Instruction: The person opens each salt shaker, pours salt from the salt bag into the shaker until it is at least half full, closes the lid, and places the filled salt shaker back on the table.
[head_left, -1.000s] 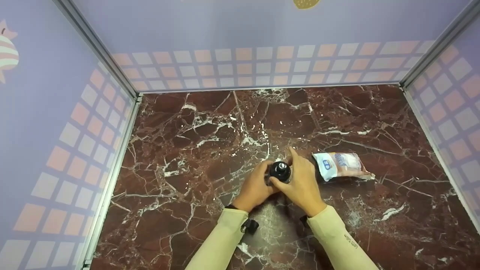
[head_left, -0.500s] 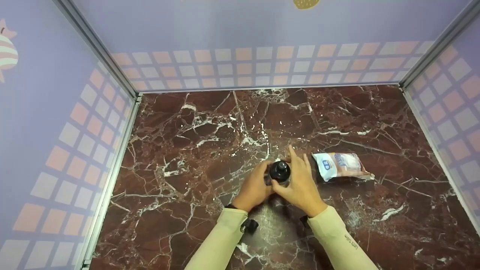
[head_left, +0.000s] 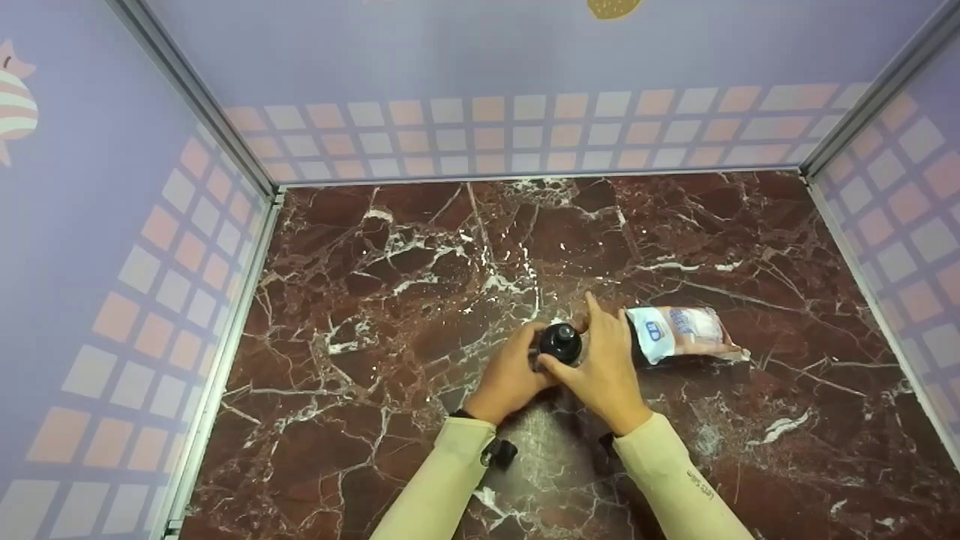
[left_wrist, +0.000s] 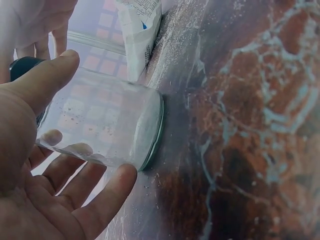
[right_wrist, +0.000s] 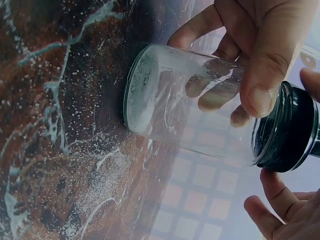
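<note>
A clear glass jar (right_wrist: 200, 115) with a black lid (head_left: 560, 343) stands upright on the marble-patterned tabletop. A small knob rises from the lid's middle. White powder lies in a thin layer at the jar's bottom. Around the glass body, my left hand (head_left: 510, 377) grips with its thumb in front and fingers behind, as the left wrist view shows. My right hand (head_left: 606, 375) pinches the lid between its thumb and fingers, with the forefinger stretched forward in the head view. Only part of the right hand (right_wrist: 295, 215) shows in the right wrist view.
A white, blue and orange plastic packet (head_left: 679, 334) lies just right of my right hand. White specks (head_left: 495, 262) and powder are scattered over the marble tabletop (head_left: 360, 450). Lilac panels (head_left: 480, 67) with pink and white squares enclose the back and both sides.
My right hand's fingers and thumb shift slightly around the lid, loosening and then closing in again. The left hand, the jar and the packet stay in place.
</note>
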